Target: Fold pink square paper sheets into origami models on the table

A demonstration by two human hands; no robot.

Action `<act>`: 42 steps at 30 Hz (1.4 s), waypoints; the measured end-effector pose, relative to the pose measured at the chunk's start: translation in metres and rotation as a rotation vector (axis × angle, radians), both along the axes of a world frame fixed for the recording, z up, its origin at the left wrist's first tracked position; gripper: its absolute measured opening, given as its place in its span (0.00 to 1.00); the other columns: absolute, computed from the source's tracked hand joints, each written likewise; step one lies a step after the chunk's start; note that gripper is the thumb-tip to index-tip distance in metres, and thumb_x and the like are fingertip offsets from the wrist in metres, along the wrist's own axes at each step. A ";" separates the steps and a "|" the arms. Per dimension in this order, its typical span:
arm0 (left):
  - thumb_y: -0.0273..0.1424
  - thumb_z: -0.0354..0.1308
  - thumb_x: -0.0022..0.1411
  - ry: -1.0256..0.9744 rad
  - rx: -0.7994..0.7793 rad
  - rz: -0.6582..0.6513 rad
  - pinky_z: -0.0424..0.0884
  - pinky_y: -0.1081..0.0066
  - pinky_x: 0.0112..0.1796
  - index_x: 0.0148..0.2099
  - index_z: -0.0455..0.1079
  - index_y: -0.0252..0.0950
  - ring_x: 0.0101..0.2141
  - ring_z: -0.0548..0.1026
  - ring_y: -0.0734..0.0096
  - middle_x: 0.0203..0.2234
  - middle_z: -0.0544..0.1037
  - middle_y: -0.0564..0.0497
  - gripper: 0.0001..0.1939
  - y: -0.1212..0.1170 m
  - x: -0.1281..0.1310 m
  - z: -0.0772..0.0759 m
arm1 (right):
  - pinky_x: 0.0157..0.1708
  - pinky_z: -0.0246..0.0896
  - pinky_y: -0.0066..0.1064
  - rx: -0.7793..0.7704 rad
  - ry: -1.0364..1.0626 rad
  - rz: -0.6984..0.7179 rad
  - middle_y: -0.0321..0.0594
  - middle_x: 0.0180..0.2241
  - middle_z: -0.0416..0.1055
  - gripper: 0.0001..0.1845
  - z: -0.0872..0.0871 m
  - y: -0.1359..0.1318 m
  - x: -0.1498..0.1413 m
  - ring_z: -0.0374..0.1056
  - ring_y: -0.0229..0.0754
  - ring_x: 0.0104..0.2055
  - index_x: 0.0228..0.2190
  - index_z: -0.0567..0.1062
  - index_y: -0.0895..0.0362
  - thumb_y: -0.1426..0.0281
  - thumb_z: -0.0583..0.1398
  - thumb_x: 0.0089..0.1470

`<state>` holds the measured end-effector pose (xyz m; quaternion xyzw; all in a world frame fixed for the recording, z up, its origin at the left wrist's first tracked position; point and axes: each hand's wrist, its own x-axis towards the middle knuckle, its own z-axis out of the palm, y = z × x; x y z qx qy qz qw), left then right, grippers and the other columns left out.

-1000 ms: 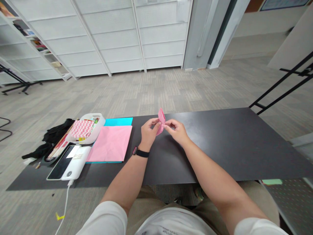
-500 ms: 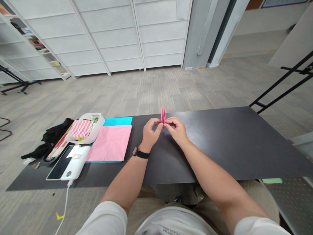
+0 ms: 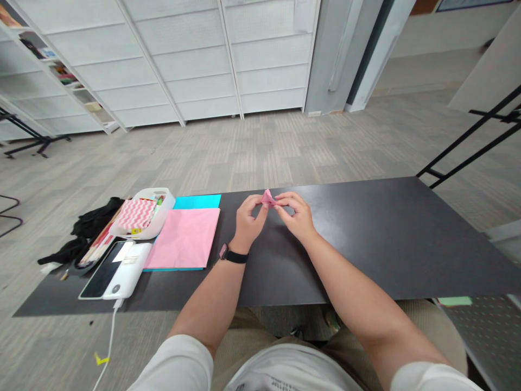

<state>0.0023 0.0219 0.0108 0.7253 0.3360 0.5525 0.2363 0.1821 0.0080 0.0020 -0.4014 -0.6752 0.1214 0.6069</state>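
Note:
A small folded piece of pink paper [image 3: 267,197] is held up above the far part of the dark table, its peak pointing away from me. My left hand [image 3: 249,216] pinches its left side between thumb and fingers. On the other side, my right hand [image 3: 296,214] pinches the right end with thumb and fingertips. Part of the paper is hidden behind the fingertips. A black-banded watch [image 3: 234,255] is on my left wrist.
Left of my hands lies pink paper [image 3: 185,239] over blue sheets [image 3: 197,202]. Beyond it stand a white basket [image 3: 165,209], a phone [image 3: 101,274] and a white power bank [image 3: 128,271] with a cable [image 3: 110,336]. Black cloth [image 3: 97,217] lies at the far left of the table [image 3: 386,239].
The folded pink paper stood tall and narrow with its layers upright; now it is lower, tilted and shows a wider triangular face. Both hands still pinch it, the left slightly further left.

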 end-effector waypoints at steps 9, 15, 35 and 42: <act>0.33 0.61 0.74 0.013 0.118 -0.048 0.79 0.58 0.53 0.46 0.78 0.40 0.48 0.84 0.63 0.46 0.85 0.46 0.05 -0.004 0.001 0.006 | 0.56 0.74 0.47 0.001 -0.044 0.014 0.45 0.55 0.78 0.18 -0.002 -0.002 0.003 0.74 0.49 0.57 0.53 0.77 0.47 0.71 0.63 0.62; 0.34 0.63 0.73 0.074 0.170 0.013 0.78 0.57 0.53 0.47 0.79 0.41 0.48 0.82 0.63 0.45 0.85 0.47 0.05 -0.003 0.000 0.006 | 0.50 0.73 0.44 0.074 -0.095 -0.017 0.39 0.41 0.81 0.10 -0.001 0.001 0.007 0.77 0.47 0.46 0.42 0.80 0.48 0.74 0.62 0.62; 0.26 0.60 0.68 0.197 0.196 0.186 0.76 0.55 0.57 0.56 0.77 0.40 0.51 0.83 0.60 0.50 0.85 0.47 0.15 -0.004 -0.001 0.000 | 0.45 0.74 0.42 0.058 -0.226 0.013 0.41 0.39 0.81 0.06 0.001 -0.006 0.001 0.78 0.47 0.43 0.36 0.80 0.49 0.71 0.63 0.63; 0.23 0.55 0.70 0.184 0.205 0.179 0.77 0.58 0.56 0.52 0.78 0.40 0.49 0.83 0.62 0.47 0.86 0.47 0.15 -0.004 0.000 -0.001 | 0.48 0.72 0.46 0.044 -0.204 -0.024 0.41 0.39 0.80 0.08 0.002 -0.007 0.002 0.76 0.49 0.44 0.39 0.78 0.49 0.73 0.61 0.61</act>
